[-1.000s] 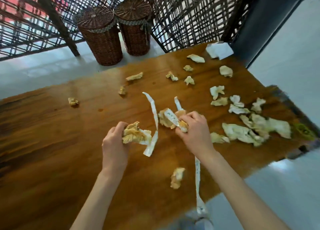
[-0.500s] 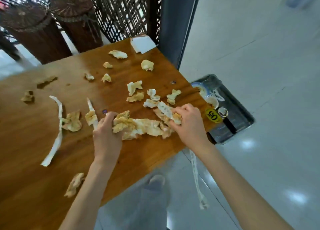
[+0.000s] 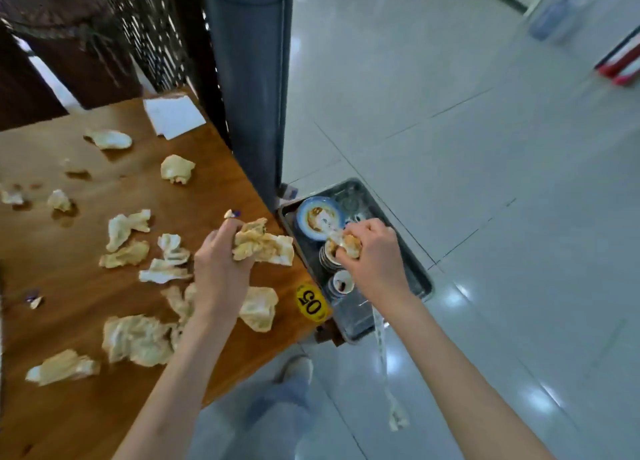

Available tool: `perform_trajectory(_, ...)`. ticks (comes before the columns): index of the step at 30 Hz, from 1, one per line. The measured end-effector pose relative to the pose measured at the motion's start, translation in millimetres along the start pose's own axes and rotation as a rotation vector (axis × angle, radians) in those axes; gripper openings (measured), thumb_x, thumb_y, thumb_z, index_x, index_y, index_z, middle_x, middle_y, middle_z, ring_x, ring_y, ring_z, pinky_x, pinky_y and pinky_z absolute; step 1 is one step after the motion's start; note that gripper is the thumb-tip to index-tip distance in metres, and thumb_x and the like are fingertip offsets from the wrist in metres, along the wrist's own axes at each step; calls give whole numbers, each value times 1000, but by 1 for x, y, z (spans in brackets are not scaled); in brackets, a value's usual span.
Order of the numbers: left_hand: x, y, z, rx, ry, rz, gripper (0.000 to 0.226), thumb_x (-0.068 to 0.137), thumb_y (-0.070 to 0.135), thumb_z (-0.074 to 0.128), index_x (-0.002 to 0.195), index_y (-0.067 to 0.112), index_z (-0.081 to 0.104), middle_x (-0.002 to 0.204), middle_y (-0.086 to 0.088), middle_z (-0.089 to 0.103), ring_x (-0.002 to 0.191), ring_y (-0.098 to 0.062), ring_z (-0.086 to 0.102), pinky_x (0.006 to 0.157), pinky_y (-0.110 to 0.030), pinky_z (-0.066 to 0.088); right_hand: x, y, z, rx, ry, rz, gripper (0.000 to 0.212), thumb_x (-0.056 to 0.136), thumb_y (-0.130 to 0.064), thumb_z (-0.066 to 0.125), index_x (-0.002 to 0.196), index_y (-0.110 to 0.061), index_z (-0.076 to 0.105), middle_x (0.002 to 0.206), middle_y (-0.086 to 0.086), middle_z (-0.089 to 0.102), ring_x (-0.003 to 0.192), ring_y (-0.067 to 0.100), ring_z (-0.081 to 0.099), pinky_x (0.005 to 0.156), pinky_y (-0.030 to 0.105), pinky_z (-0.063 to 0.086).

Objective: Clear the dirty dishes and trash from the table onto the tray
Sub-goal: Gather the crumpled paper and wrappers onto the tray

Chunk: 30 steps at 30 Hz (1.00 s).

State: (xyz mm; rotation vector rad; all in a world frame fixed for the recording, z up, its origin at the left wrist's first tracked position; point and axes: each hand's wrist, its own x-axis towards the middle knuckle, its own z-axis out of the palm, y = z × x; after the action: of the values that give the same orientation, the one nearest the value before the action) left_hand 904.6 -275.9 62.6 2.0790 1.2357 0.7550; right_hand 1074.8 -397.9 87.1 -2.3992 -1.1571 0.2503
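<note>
head view. the right hand [image 3: 375,252], which a second ago was still gathering paper at the middle of the long brown wooden table [image 3: 79,279], has now carried its load past the table edge and hovers over the grey metal tray [image 3: 412,262] on the floor beside the table corner. its fingers are curled tightly round a small stained wad of napkin [image 3: 349,245], and a long white paper strip [image 3: 384,352] trails from the same grip down below the tray toward the tiles. the left hand [image 3: 221,259] has followed to the table's corner; its fingers close on a larger bundle of crumpled yellow-stained napkins [image 3: 263,245] that rests at the very edge, above the round yellow "05" table sticker [image 3: 311,303]. judged from this, the first handful is about to be dropped and the second is one short move from the tray.

the tray already holds a blue-rimmed soiled plate [image 3: 317,217] and several small white cups [image 3: 341,281], so the dishes appear largely cleared. the trash is not: many crumpled stained napkins [image 3: 136,338] lie scattered over the tabletop, with a flat white folded sheet of paper [image 3: 173,115] near the far corner.

the room has a pale glossy tiled floor [image 3: 485,148], a dark grey pillar [image 3: 249,79] against the table's end, and a dark lattice screen [image 3: 152,34] behind. a shoe [image 3: 294,368] of the person shows below the table edge.
</note>
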Motion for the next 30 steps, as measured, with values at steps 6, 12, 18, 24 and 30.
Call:
perform_trajectory(6,36,65,86,-61,-21,32,16,81,8,69,89,16,57,80,0,60,70,-12,52,56,-16,32,69,87,-34,-6,15,22,22,80,-25,67,101,-17,65,94,-3,50,91,19,41,75,29,38)
perform_trajectory(12,46,100,171,-83,5,-51,12,83,13,69,91,14,61,83,0,64,74,-12,58,63,-28,48,123,162,-34,15,-41,-28,18,81,-24,67,98,-16,65,89,-5,45,88,19,41,75,30,37)
perform_trajectory(18,34,110,258,-20,132,-220,16,81,9,68,93,19,61,83,1,62,72,-10,55,62,-10,36,168,227,-7,61,-137,-187,16,81,-20,68,95,-14,66,92,1,53,88,18,41,74,29,37)
perform_trajectory(24,20,83,325,-1,250,-306,18,81,9,69,85,22,57,77,0,59,67,-3,51,60,-7,35,200,291,63,111,-192,-213,18,79,-19,69,96,-14,65,92,0,49,87,20,40,79,34,40)
perform_trajectory(30,15,39,374,44,262,-329,13,83,11,68,86,20,59,78,5,59,69,-6,54,57,-13,38,228,336,154,72,-255,-180,22,81,-24,67,101,-18,63,101,4,52,93,26,44,80,40,43)
